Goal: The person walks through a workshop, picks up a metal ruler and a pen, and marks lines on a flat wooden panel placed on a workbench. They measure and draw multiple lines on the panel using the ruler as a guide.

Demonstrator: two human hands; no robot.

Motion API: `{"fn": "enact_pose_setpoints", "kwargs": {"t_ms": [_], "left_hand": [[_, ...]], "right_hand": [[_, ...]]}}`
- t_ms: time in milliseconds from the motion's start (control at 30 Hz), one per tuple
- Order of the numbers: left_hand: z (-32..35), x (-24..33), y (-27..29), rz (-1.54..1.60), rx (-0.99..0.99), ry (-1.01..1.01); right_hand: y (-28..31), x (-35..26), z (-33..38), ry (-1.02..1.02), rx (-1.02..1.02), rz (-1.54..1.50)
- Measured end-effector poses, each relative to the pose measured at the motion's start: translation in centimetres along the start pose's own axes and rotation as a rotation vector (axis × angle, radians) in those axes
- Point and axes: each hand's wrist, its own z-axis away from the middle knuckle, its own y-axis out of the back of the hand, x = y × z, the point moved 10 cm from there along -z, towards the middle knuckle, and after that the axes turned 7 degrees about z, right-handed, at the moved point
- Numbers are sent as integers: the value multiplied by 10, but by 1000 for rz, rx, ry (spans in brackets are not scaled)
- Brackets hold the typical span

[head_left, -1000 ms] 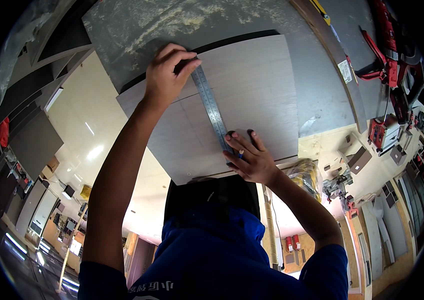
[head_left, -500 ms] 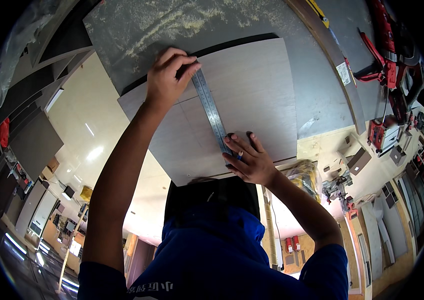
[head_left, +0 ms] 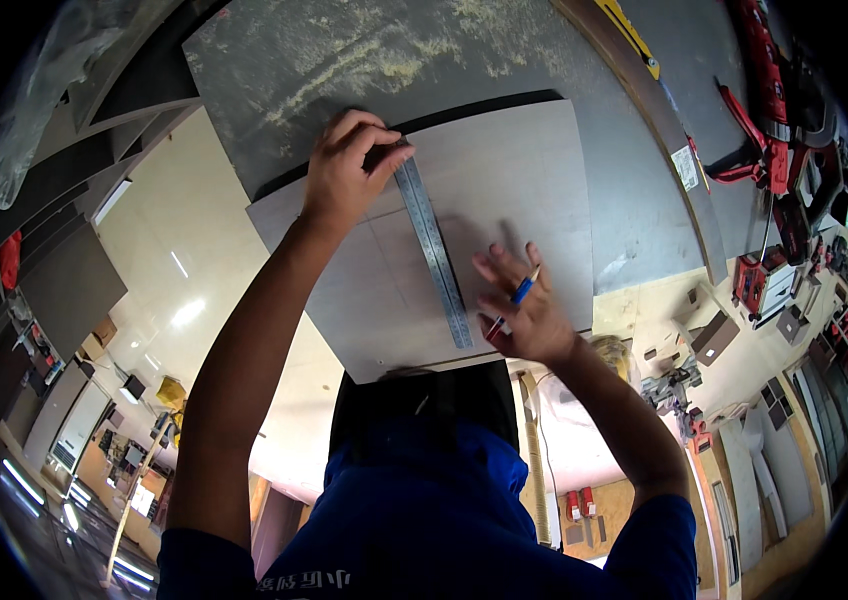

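Observation:
A steel ruler (head_left: pixel 431 240) lies across a grey board (head_left: pixel 534 180), running from the board's far edge toward its near edge. My left hand (head_left: pixel 349 170) pinches the ruler's far end at that edge, thumb and fingers closed on it. Over the right part of the board, my right hand (head_left: pixel 526 310) is raised off the ruler with its fingers partly spread. A blue pencil (head_left: pixel 524 289) is held among those fingers, its sharpened tip pointing away from me. Left of the ruler a thin line (head_left: pixel 384 214) shows on the board.
The board rests on a dark grey worktop (head_left: pixel 644 190) strewn with sawdust (head_left: pixel 364 60) at the far side. A long brown strip (head_left: pixel 659 130) lies to the right, with a yellow cutter (head_left: pixel 629 35) by it. Red clamps (head_left: pixel 769 150) lie farther right. Clear plastic (head_left: pixel 39 110) hangs at far left.
My right hand has lifted off the ruler's near end and shifted right, exposing that end and the pencil. My left hand stays at the far end.

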Motion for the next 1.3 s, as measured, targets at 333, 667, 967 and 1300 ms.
{"fn": "enact_pose_setpoints", "kwargs": {"t_ms": [333,667,967,1300], "left_hand": [[1,2,5,-14,34,-26],[2,-2,2,-50,4,-54],[6,-8,3,-47,10,-62],[4,-2,5,-51,20,-76]], "right_hand": [[67,62,-96,-277,356,-526],[18,98,-148,-464,352,-739],[7,99,-153,-383,270,-608],[9,93,-155,-436,275,-595]]}}
